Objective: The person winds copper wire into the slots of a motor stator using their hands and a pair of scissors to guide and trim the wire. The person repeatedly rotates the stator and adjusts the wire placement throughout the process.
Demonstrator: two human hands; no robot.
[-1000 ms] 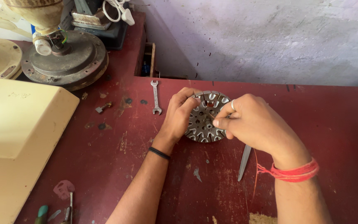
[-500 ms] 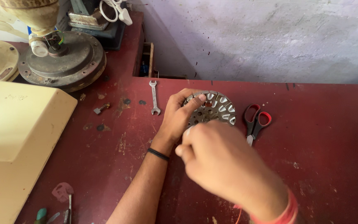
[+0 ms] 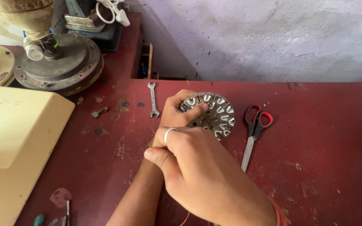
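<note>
Two hands at work on a red bench (image 3: 323,167). Left hand (image 3: 177,115) grips a round slotted metal core (image 3: 214,113) by its near rim, thumb laid across its face, likely to steady it flat. Right hand (image 3: 202,171), loosely curled and close to the camera, covers the core's near edge; whether it pinches anything cannot be told. Scissors (image 3: 253,132) lie just right of the core, a small spanner (image 3: 152,99) just left. No containers in view.

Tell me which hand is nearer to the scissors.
Right. The right hand lies just beside the scissors, not touching; the left hand holds the slotted metal disc farther away.
</note>
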